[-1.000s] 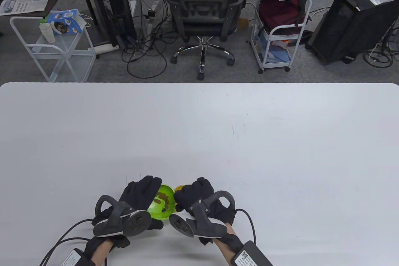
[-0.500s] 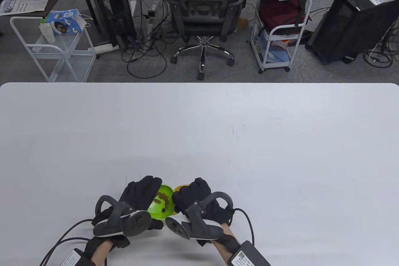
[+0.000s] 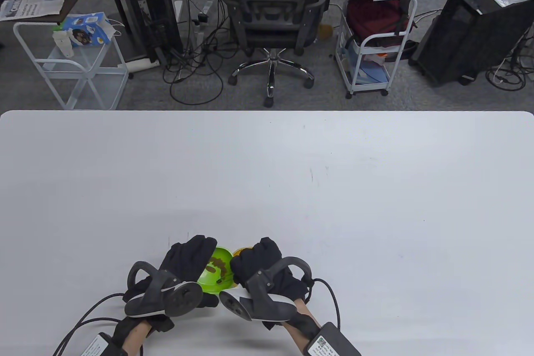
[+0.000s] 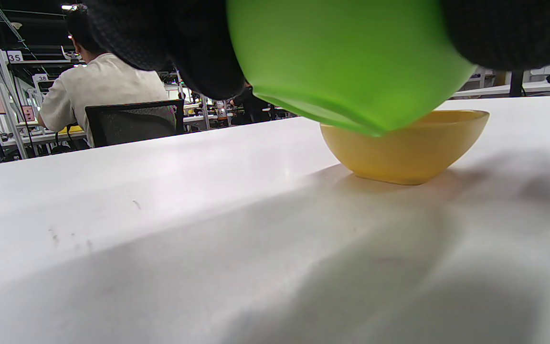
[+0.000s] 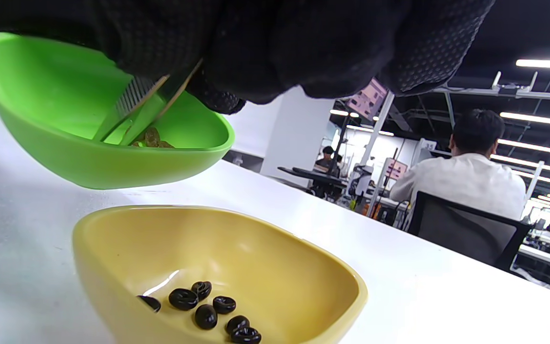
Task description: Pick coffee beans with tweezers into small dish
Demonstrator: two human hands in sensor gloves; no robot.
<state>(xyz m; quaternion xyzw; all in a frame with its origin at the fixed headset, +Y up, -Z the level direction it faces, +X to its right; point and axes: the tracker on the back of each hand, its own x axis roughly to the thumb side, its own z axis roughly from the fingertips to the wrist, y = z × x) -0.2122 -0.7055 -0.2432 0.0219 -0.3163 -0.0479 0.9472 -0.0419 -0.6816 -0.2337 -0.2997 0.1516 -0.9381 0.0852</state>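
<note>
My right hand [image 3: 260,266] fingers [image 5: 303,43] pinch thin metal tweezers [image 5: 139,107], long axis slanting down-left, tips among brown coffee beans [image 5: 151,138] in the tilted lime-green plastic bowl [image 5: 89,129]. My left hand [image 3: 183,262] grips that bowl, lifted off the white table [image 3: 292,172]. Only the right wrist view shows the tweezers and the dark beans [image 5: 208,306] lying in the small yellow dish [image 5: 237,267]; the table view shows just a yellow sliver. Left wrist view: green rim overlapping the dish, signs "35" [image 4: 15,56] and "38" behind.
</note>
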